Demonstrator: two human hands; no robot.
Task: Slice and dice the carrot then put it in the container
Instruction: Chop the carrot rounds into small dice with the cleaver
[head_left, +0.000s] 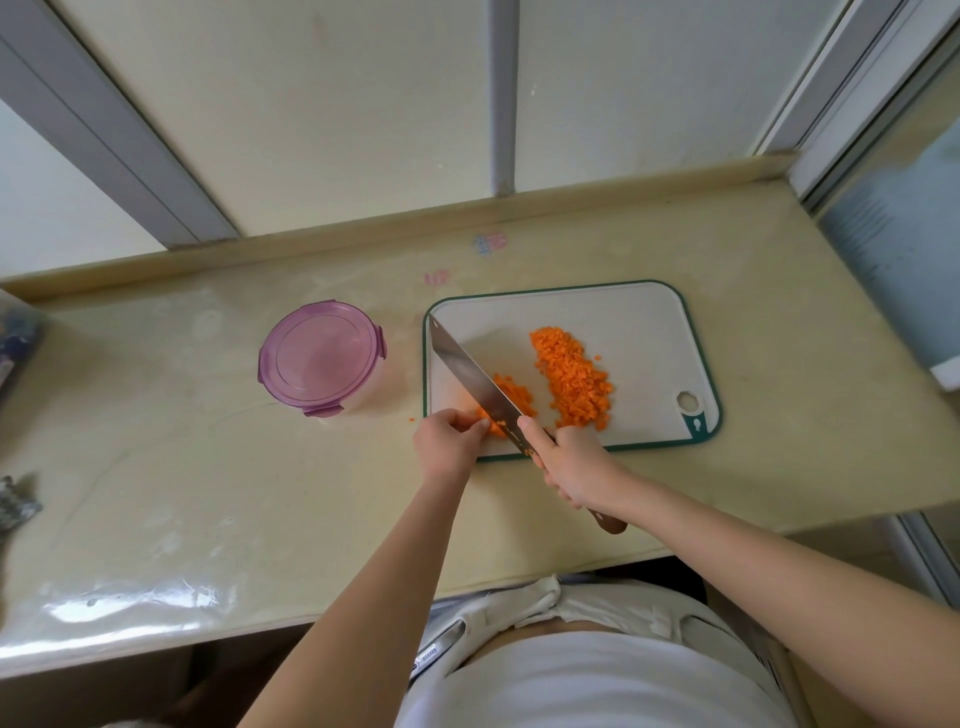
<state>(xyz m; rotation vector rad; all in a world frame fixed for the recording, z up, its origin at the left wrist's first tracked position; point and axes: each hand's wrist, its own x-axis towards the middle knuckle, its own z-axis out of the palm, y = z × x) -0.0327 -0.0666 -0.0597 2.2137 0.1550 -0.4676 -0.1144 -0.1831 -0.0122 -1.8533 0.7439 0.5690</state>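
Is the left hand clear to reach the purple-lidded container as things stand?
Probably yes: only open counter lies between the left hand and the purple-lidded container, though it is holding carrot beside the knife.

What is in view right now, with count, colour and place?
counter: one, beige, along the wall
cutting board: one, white with green rim, on the counter
knife: one, steel blade, brown handle, slanting across the board's left
large carrot heap: one, orange dice, board's right half
small carrot heap: one, orange, under the knife
container: one, clear, purple lid on, left of the board
stray carrot bit: one, orange, counter left of board
stickers: two, pinkish, behind the board
unclear items: two, dark, left edge
left hand: one, fingertips curled on the small carrot heap
right hand: one, grips the knife handle
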